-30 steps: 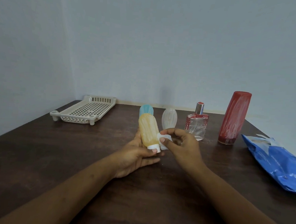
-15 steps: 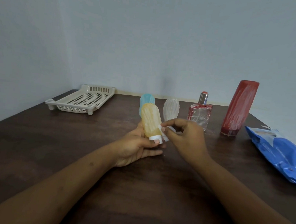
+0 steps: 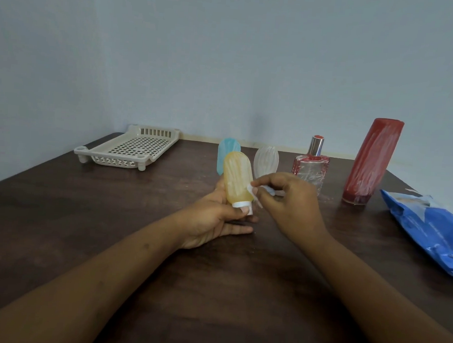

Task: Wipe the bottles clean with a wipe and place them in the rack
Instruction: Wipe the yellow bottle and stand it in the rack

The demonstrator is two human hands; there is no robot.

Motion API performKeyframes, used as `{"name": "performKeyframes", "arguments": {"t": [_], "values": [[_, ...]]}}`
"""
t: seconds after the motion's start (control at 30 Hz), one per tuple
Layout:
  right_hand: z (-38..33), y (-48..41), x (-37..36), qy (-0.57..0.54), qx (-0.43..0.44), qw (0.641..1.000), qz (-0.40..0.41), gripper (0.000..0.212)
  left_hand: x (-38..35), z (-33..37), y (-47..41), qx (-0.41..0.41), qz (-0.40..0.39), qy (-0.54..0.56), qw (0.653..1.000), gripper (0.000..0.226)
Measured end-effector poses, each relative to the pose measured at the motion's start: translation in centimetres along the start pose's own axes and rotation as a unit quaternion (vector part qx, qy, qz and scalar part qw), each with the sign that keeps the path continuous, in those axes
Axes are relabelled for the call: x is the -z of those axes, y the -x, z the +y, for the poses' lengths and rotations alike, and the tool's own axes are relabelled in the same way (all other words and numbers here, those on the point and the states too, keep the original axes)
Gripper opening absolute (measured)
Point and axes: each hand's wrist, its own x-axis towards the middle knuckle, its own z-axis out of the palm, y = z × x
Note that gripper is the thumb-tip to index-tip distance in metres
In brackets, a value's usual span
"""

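One bottle in hand: the orange bottle (image 3: 237, 180) stands cap-down over the table's middle, at twelve o'clock from the left hand (image 3: 216, 219).
Handling: it is probably a soft, light squeeze tube that dents under pressure and turns slippery once damp. It is best held low on the body, by the stiffer white cap.
Left grip: thumb and fingers are closed round the cap end, holding the bottle.
Right grip: the right hand (image 3: 290, 202) pinches a small white wipe (image 3: 254, 193) against the bottle's right flank.
Look: translucent orange with a rounded top, streaked with whitish smears.
Waiting bottles: the blue bottle (image 3: 225, 150) and clear bottle (image 3: 266, 159) are just behind at twelve o'clock, the perfume bottle (image 3: 311, 166) at one and the tall red bottle (image 3: 371, 160) at two. All are smeared.
Rack (image 3: 130, 148): at ten o'clock, well apart from the hands.
Wipe pack (image 3: 430, 233): blue, at three o'clock.
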Motion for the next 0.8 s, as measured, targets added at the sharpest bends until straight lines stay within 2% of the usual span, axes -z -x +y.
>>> {"name": "performKeyframes", "arguments": {"t": [0.2,0.43,0.57,0.67,0.8], "values": [[-0.6,0.5,-0.2,0.014,0.055,0.998,-0.026,0.014,-0.2,0.1,0.3,-0.006,0.008,-0.003,1.000,0.067],[-0.1,0.1,0.4,0.023,0.034,0.999,-0.003,0.015,-0.6,-0.1,0.0,-0.019,0.041,-0.016,0.999,0.093],[-0.8,0.4,0.0,0.056,0.074,0.996,-0.018,0.014,-0.7,0.0,-0.1,-0.014,0.058,-0.017,0.998,0.104],[-1.1,0.7,-0.1,0.066,0.102,0.992,-0.030,0.012,-0.8,0.1,0.0,-0.009,0.070,-0.017,0.997,0.106],[-0.8,0.5,0.3,0.058,0.093,0.993,-0.037,0.010,-1.1,0.2,0.1,0.000,0.082,-0.010,0.997,0.108]]}}
